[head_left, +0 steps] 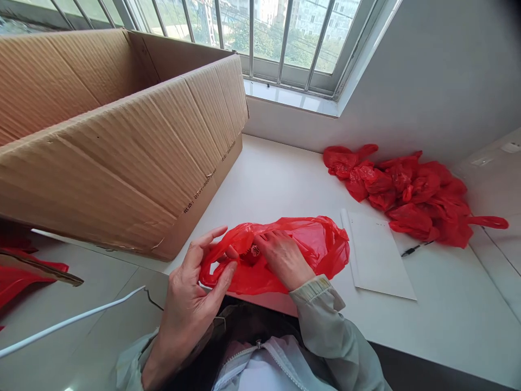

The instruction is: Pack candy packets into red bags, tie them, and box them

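A crumpled red plastic bag [325,244] lies along the front of the white table, before my body. My left hand [199,288] grips the bag's left end, with a loop of the film between thumb and fingers. My right hand [285,258] reaches over the middle of the bag with bent fingers; their tips are hidden among the red folds. Between the hands a dark red thing with a round pale printed mark [255,250] shows in the bag's opening. I cannot tell what it is.
A large open cardboard box [122,157] takes up the left of the table [277,174]. A heap of red plastic bags [411,190] lies at the right by the wall. White paper [378,260] and a black pen [415,249] lie near it. A white rod [77,321] juts in at lower left.
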The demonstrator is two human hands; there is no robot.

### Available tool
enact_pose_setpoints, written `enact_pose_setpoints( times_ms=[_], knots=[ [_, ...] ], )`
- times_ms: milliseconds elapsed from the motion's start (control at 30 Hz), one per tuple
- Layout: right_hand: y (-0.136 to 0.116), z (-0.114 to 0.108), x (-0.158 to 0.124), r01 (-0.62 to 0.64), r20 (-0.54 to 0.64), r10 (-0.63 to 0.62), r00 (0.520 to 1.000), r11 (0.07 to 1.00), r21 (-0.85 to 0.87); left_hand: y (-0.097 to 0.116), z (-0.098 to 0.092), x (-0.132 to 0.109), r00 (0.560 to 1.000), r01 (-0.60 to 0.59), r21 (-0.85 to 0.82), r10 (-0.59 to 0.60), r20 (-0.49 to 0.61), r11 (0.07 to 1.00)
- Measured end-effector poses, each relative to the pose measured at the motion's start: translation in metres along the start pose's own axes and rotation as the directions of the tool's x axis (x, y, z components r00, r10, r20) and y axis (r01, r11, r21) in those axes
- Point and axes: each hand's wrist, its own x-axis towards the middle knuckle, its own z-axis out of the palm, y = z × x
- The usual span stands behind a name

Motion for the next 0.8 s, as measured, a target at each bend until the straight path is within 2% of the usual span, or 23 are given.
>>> enact_pose_setpoints(
  times_ms=[100, 233, 333, 500, 600, 667, 800],
  knots=[
    [0.009, -0.002, -0.015, -0.133, -0.025, 0.133, 0.991, 0.991, -0.008, -0.001, 0.0, 0.0, 1.0, 0.01, -0.006, -0.01, -0.009, 1.0],
    [0.022, 0.0, -0.041, -0.294, 0.065, 0.299, 0.952, 0.953, -0.073, -0.004, 0.002, 0.001, 1.0, 0.011, -0.031, -0.01, 0.02, 0.999],
    [0.02, 0.014, -0.043, -0.31, 0.08, 0.311, 0.947, 0.951, -0.026, -0.005, 0.004, 0.002, 0.999, 0.017, -0.041, -0.016, 0.029, 0.999],
    [0.007, 0.033, -0.029, -0.301, 0.068, 0.297, 0.952, 0.952, 0.059, -0.004, 0.004, 0.003, 1.0, 0.024, -0.037, -0.023, 0.018, 0.999],
    [0.008, 0.028, -0.034, -0.302, 0.025, 0.301, 0.953, 0.95, 0.076, -0.003, 0.004, 0.003, 0.999, 0.046, -0.043, -0.045, 0.018, 0.998],
    [0.014, 0.019, -0.046, -0.346, 0.027, 0.346, 0.938, 0.938, 0.028, -0.002, 0.004, 0.002, 0.998, 0.055, -0.05, -0.054, 0.018, 0.997],
    [0.021, 0.004, -0.064, -0.422, 0.134, 0.431, 0.892, 0.902, -0.096, -0.002, 0.004, 0.001, 0.998, 0.057, -0.064, -0.057, -0.001, 0.996]
  ],
)
